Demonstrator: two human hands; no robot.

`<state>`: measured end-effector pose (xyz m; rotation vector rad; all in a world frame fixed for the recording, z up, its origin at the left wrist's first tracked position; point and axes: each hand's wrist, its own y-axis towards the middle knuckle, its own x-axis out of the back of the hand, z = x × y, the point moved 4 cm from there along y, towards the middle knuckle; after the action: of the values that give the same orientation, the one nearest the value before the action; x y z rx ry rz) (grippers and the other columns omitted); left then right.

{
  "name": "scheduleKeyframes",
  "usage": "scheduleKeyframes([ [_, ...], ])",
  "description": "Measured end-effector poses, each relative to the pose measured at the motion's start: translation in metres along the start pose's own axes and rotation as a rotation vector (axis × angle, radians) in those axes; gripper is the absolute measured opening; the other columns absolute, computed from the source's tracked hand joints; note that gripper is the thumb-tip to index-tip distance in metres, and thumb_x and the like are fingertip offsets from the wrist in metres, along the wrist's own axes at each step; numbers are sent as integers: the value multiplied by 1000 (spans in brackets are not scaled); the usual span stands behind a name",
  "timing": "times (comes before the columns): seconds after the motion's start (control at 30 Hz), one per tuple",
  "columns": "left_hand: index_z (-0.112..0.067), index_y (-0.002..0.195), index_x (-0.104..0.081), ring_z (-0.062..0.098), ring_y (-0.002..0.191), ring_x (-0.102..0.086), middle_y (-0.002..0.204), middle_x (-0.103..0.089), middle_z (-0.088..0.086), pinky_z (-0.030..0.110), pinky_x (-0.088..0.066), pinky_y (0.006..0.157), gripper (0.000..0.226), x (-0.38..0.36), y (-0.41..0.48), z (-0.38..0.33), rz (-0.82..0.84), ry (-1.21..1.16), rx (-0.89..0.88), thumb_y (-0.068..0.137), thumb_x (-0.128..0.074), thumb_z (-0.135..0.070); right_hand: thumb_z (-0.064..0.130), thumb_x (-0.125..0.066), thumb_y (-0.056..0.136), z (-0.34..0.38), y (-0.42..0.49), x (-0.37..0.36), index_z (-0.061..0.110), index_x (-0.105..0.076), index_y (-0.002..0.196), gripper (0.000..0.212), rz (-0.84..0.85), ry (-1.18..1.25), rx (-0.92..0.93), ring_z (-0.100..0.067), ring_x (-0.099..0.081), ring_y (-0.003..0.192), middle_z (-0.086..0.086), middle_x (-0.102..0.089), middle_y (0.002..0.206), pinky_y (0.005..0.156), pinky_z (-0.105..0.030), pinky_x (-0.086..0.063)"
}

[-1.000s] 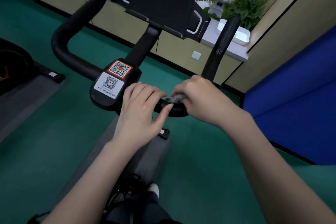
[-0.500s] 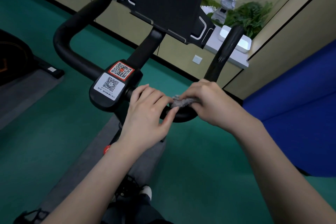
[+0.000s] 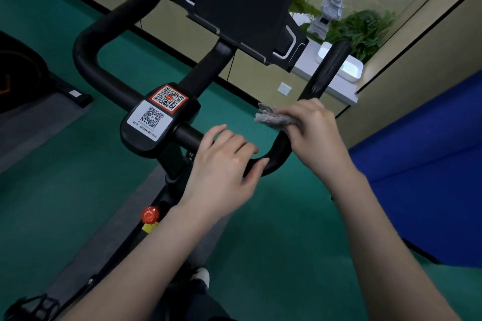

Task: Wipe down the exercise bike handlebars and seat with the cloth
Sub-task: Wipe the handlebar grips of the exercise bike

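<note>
Cloth (image 3: 271,119): small and grey, bunched in the right hand (image 3: 314,133) and pressed on the right horn (image 3: 327,70) of the handlebars (image 3: 86,60), just above the bend.
Right hand: fingers curled round the cloth, holding it.
Left hand (image 3: 224,164): lies on the cross bar (image 3: 187,135) beside the bend, fingers loosely bent; it seems to rest there more than to grip.
Step in hand: wiping the right horn. It is best, I judge, to wrap the cloth around the tube and slide it up to the tip, while the left hand steadies the bar.
Seat: not in view.
Count: one cloth, two hands, two horns, two QR stickers (image 3: 169,98), one red knob (image 3: 150,214).
</note>
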<state>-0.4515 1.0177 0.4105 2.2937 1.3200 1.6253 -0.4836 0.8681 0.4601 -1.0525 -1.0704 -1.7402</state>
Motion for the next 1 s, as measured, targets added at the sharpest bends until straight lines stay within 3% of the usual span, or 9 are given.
scheduleKeyframes([
  [0.13,-13,83,-70,24,77,-58,74,-62,-2,36,-38,99,30,-6,-2,-4,23,14,12,89,-54,-38,-17,-55,76,0,-25,-7,5,-71,102,37,-178,125,-2,-22,-53,97,-5,-68,98,86,-7,-33],
  [0.27,-14,86,-69,23,75,-56,75,-61,-2,34,-41,87,32,-8,-4,-4,52,22,6,90,-53,-40,-13,-61,81,-17,-25,-2,3,-71,103,29,-346,167,-73,-23,-56,97,-6,-68,99,85,-4,-33],
  [0.4,-15,89,-69,23,74,-56,75,-61,-3,34,-41,78,33,-7,-4,-5,76,43,5,91,-51,-42,-18,-57,75,-10,-37,-13,4,-70,100,37,-406,235,-45,-24,-56,96,-5,-67,99,85,-17,-41],
  [0.5,-15,90,-69,23,75,-56,75,-61,-3,34,-41,78,33,-7,-4,-5,83,52,1,90,-51,-42,-20,-57,75,-13,-44,-16,2,-69,100,36,-456,263,-3,-24,-55,95,-6,-66,100,86,-21,-43],
  [0.63,-15,92,-69,23,74,-56,75,-61,-3,36,-42,79,29,-7,-4,-8,78,67,-10,90,-55,-40,-16,-59,80,-27,-41,-17,-1,-67,101,27,-566,339,-95,-26,-57,96,0,-58,101,86,-18,-42],
  [0.73,-15,93,-70,22,74,-56,75,-61,-4,36,-42,80,26,-8,-4,-10,73,77,-16,89,-58,-37,-20,-54,76,-16,-61,-30,-1,-65,100,33,-620,456,-138,-25,-57,100,-6,-57,104,90,-25,-44],
  [1.0,-13,93,-71,22,74,-56,75,-62,-4,36,-43,78,24,-8,-5,-11,55,73,-16,88,-61,-35,-15,-56,82,-29,-55,-41,-1,-62,102,24,-810,658,-373,-17,-57,100,-13,-60,103,91,-26,-45],
])
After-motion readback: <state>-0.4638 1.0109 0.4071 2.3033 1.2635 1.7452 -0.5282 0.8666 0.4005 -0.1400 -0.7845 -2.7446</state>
